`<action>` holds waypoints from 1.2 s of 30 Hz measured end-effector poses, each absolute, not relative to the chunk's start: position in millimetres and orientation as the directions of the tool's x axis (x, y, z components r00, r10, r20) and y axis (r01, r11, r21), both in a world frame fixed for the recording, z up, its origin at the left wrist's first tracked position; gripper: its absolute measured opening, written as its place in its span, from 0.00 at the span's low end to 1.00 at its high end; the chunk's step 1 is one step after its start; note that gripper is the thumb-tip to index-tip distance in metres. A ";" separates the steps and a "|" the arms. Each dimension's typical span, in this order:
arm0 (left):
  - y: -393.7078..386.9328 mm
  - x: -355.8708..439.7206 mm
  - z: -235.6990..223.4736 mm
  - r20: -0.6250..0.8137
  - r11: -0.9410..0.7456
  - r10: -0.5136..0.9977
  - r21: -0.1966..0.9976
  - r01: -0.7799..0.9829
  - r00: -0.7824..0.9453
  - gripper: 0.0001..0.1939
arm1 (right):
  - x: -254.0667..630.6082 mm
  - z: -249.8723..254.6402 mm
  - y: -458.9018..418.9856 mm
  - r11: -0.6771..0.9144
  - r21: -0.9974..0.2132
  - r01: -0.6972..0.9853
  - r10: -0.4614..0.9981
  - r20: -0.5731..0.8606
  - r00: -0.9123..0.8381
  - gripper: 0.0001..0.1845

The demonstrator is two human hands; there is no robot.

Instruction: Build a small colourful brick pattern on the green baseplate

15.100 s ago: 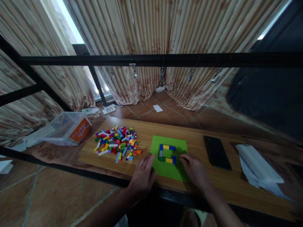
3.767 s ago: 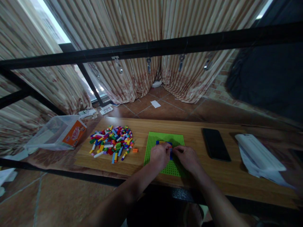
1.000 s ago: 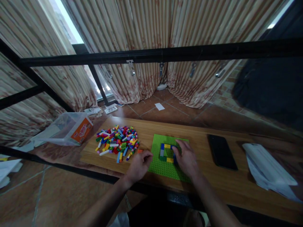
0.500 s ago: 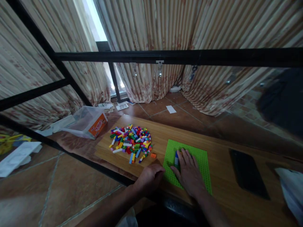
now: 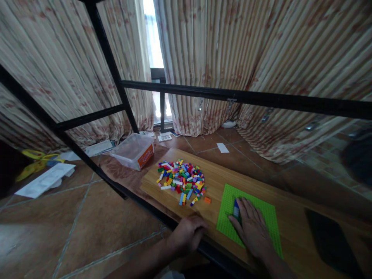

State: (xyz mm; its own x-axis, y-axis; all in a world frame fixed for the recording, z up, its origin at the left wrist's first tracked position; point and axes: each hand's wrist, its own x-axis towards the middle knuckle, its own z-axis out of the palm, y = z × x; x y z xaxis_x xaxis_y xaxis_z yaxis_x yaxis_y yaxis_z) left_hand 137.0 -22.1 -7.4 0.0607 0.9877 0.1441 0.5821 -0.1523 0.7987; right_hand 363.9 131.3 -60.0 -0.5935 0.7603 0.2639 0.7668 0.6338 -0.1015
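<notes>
1. Fingers laid out nearly flat, side by side, with the thumb spread away from them: that's the right hand [image 5: 253, 226], palm down over the green baseplate [image 5: 226, 217], clamped on nothing that I can see.
2. Peeking out between that thumb and the forefinger, a short column of bricks [image 5: 236, 211] sits on the baseplate, blue at the far end, grey-blue in the middle, dark green nearest the person; whatever else lies under the palm is hidden from me.
3. Over to the left hand [image 5: 188, 232], and it's curled inward at the near edge of the wooden board [image 5: 215, 176]; I cannot tell whether its fingertips meet or pinch anything.
4. Just beyond it lies the pile of loose bricks [image 5: 183, 176], a jumble of red, yellow, blue, white, green and purple spread on the board's left end.
5. One orange brick [image 5: 207, 200] lies apart, between the pile and the baseplate.
6. Right of the baseplate, a dark phone [image 5: 329, 236] lies flat on the board.
7. Past the board's left end stands a clear plastic box [image 5: 123, 153] with an orange label [image 5: 146, 155].
8. Striped curtains [image 5: 188, 58] hang behind it all, a black metal rail [image 5: 180, 90] crossing in front.
</notes>
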 end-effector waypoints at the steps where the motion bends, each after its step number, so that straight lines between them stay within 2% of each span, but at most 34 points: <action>1: -27.5 131.4 -6.9 0.134 -0.132 0.990 0.796 0.591 0.040 0.09 | 364.0 -60.1 131.5 0.632 -0.097 0.769 0.762 0.259 -0.594 0.40; 10: -60.9 75.4 1.5 0.112 0.064 0.966 0.772 0.633 -0.234 0.10 | 366.3 -66.7 135.3 0.645 -0.048 0.763 0.744 0.269 -0.612 0.40; 17: -78.5 30.5 8.3 0.111 0.188 0.878 0.814 0.549 -0.466 0.10 | 368.5 -76.7 141.8 0.664 -0.046 0.747 0.717 0.325 -0.617 0.41; 26: -37.7 -12.1 1.5 0.207 0.332 0.780 0.664 0.670 -0.591 0.15 | 379.0 -72.8 138.8 0.702 -0.043 0.711 0.686 0.309 -0.659 0.38; 31: -0.9 -41.2 -8.3 0.185 0.466 0.730 0.570 0.677 -0.658 0.25 | 386.7 -75.7 141.6 0.716 -0.035 0.697 0.668 0.324 -0.670 0.37; 36: 21.8 -62.6 -8.9 0.167 0.458 0.759 0.551 0.698 -0.630 0.18 | 388.3 -76.0 139.7 0.700 -0.036 0.713 0.685 0.319 -0.656 0.37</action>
State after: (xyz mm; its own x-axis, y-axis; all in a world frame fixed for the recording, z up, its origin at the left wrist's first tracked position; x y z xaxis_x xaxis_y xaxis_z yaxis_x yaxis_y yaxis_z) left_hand -62.6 21.8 -8.9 -0.6298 0.7585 0.1675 0.6977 0.4576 0.5511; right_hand 388.3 139.7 -76.0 -0.6557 0.6846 0.3185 0.7133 0.6999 -0.0360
